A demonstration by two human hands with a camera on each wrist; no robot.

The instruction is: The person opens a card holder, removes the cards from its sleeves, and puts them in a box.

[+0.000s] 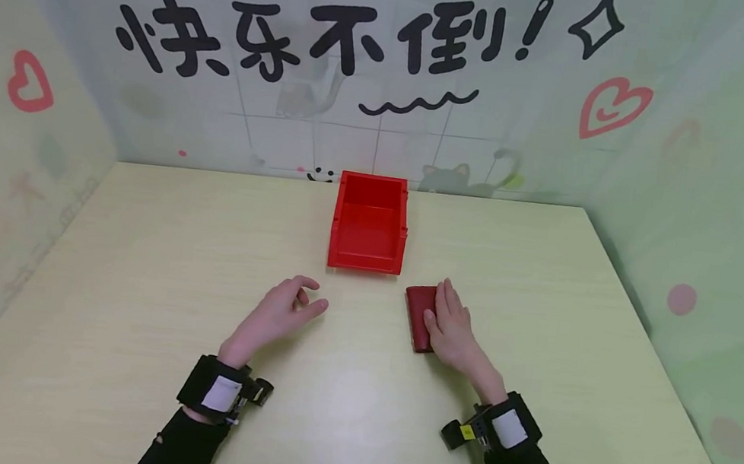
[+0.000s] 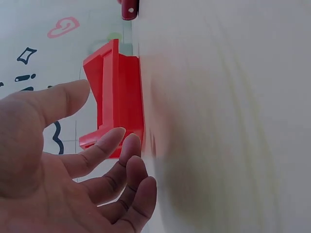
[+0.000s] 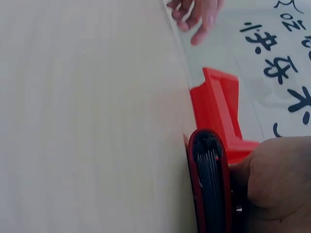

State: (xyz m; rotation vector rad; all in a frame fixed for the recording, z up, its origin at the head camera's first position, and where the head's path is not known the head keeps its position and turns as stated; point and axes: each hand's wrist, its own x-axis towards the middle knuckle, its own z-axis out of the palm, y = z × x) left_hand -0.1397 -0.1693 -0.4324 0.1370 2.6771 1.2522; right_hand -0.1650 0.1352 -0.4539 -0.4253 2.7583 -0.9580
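A dark red wallet (image 1: 417, 311) lies flat on the pale wooden table (image 1: 133, 274), just right of centre. My right hand (image 1: 452, 330) rests on top of it with the fingers laid straight over its right half. The right wrist view shows the wallet (image 3: 210, 184) edge-on, with my right hand (image 3: 277, 179) against its upper face. My left hand (image 1: 280, 315) lies on the table to the left, fingers loosely curled and holding nothing. The left wrist view shows the same relaxed left hand (image 2: 73, 165).
An open red plastic bin (image 1: 364, 263) stands just beyond both hands at the table's middle, nothing visible inside; it also shows as the bin (image 2: 116, 97) and the bin (image 3: 218, 102). Decorated walls enclose the table on the left, back and right.
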